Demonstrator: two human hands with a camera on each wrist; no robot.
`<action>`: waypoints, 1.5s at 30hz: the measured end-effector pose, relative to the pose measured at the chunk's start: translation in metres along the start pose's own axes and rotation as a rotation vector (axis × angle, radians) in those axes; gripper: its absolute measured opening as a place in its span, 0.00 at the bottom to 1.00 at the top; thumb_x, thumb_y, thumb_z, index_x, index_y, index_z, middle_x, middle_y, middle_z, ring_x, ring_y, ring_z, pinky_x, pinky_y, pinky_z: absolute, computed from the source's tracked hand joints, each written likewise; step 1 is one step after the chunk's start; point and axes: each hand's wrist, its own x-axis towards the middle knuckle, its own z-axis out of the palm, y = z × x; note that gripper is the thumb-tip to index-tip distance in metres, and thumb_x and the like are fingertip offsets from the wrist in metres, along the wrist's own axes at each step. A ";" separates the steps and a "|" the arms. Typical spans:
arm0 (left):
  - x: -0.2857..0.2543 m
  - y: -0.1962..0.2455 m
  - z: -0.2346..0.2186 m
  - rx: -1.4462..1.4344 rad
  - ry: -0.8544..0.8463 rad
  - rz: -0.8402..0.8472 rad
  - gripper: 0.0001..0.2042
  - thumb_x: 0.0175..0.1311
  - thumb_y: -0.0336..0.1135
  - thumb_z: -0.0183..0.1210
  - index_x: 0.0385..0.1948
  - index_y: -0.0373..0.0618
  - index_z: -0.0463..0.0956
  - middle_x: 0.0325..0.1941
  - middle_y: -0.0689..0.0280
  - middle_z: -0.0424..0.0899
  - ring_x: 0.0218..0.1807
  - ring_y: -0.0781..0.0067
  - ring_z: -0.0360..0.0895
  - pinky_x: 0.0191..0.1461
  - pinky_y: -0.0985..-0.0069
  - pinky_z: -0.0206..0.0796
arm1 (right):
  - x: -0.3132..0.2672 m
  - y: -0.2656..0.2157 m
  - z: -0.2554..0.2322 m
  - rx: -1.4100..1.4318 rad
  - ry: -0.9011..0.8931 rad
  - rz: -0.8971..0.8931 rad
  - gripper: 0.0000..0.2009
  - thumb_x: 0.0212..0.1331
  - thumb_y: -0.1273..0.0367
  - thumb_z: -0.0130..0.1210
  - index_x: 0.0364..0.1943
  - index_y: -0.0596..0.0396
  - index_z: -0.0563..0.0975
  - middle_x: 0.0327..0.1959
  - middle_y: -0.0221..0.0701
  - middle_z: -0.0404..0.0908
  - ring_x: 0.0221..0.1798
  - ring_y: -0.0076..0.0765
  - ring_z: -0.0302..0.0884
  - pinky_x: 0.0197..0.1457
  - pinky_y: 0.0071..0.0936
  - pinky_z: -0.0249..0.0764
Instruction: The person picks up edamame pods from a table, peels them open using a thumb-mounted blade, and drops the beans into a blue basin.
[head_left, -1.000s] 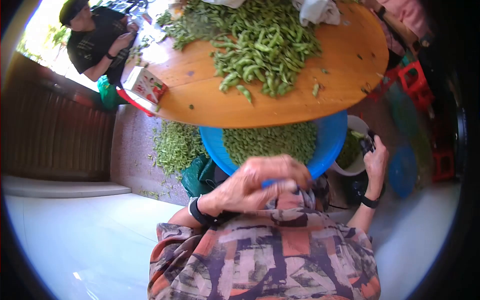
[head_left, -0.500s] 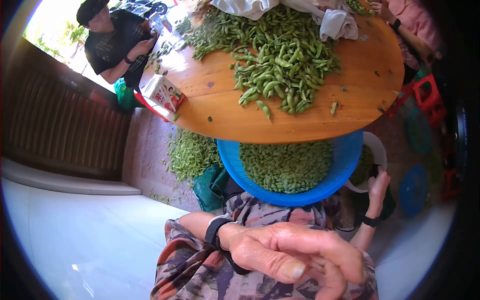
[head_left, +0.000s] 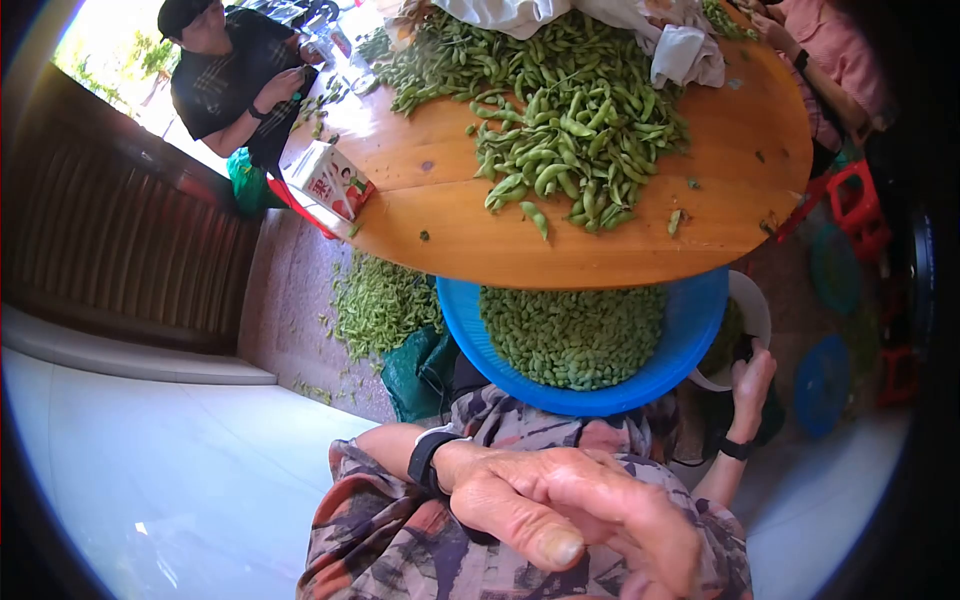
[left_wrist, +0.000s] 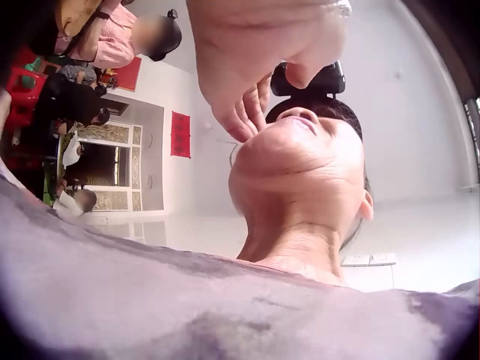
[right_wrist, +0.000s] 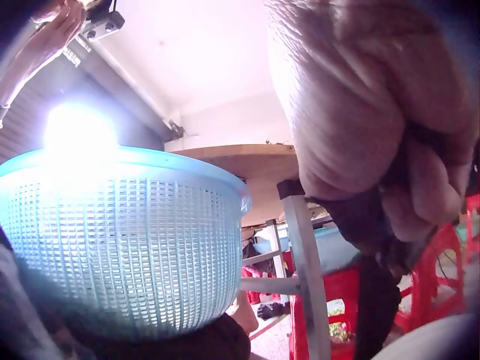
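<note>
My left hand (head_left: 570, 505) is raised close below the head camera, its fingers loosely bent. In the left wrist view its fingertips are right at the chin, and nothing shows between them. Low at the right, my right hand (head_left: 752, 385) is beside a white bucket (head_left: 762, 310) with green contents. Its fingers curl round a dark, limp-looking thing (right_wrist: 356, 221), whose kind I cannot tell. A blue plastic mesh basket (head_left: 460, 345) of shelled green beans (head_left: 580, 335) stands in front of the lap, partly under the table edge.
Green soybean pods (head_left: 570, 120) are heaped on the wooden table (head_left: 400, 215) with a white cloth (head_left: 690, 55) and a drink carton (head_left: 330, 182). Light green pods (head_left: 380, 300) lie on the floor by a green bag (head_left: 415, 375). Red stools (head_left: 858, 205) stand right. Two people sit across.
The left hand has come from over the basket's near edge up close to the head camera. My right hand remains by the bucket, with less of the dark thing showing. The head view has shifted.
</note>
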 end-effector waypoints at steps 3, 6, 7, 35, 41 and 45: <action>-0.010 0.009 -0.007 0.065 0.031 -0.049 0.32 0.68 0.49 0.53 0.55 0.19 0.65 0.51 0.41 0.75 0.55 0.50 0.74 0.59 0.59 0.64 | 0.001 0.021 0.007 -0.108 -0.030 -0.043 0.20 0.39 0.81 0.46 0.41 0.68 0.78 0.30 0.62 0.76 0.41 0.67 0.76 0.44 0.50 0.70; -0.007 0.013 -0.007 0.172 -0.075 -0.093 0.31 0.68 0.49 0.53 0.54 0.19 0.65 0.50 0.41 0.75 0.55 0.50 0.74 0.58 0.59 0.65 | 0.002 0.028 0.014 -0.112 0.010 0.032 0.19 0.40 0.81 0.46 0.42 0.67 0.78 0.30 0.61 0.76 0.41 0.66 0.76 0.44 0.49 0.71; 0.004 0.009 0.010 0.106 0.016 -0.005 0.31 0.67 0.48 0.53 0.54 0.19 0.66 0.50 0.41 0.75 0.55 0.50 0.74 0.58 0.59 0.65 | 0.000 0.026 0.013 -0.112 0.002 0.032 0.19 0.40 0.81 0.46 0.42 0.67 0.78 0.30 0.61 0.76 0.41 0.66 0.76 0.44 0.49 0.71; -0.018 0.079 -0.023 1.499 0.141 0.078 0.09 0.60 0.25 0.57 0.38 0.28 0.77 0.36 0.46 0.81 0.38 0.51 0.81 0.42 0.59 0.73 | -0.005 0.027 -0.004 -0.136 0.032 0.084 0.16 0.41 0.80 0.46 0.38 0.66 0.77 0.31 0.61 0.76 0.43 0.68 0.74 0.44 0.48 0.71; -0.027 0.144 -0.080 2.566 0.633 0.032 0.12 0.55 0.20 0.57 0.41 0.42 0.80 0.41 0.56 0.79 0.38 0.57 0.80 0.42 0.65 0.72 | -0.001 0.015 -0.025 -0.076 0.069 0.096 0.13 0.42 0.80 0.47 0.35 0.68 0.76 0.27 0.60 0.75 0.39 0.68 0.74 0.44 0.47 0.70; -0.019 0.160 -0.106 2.696 0.626 -0.233 0.13 0.55 0.21 0.58 0.42 0.44 0.80 0.43 0.57 0.74 0.39 0.54 0.78 0.44 0.63 0.71 | 0.001 0.003 -0.036 -0.097 0.121 0.092 0.14 0.43 0.80 0.46 0.37 0.66 0.77 0.26 0.56 0.76 0.35 0.65 0.75 0.42 0.43 0.70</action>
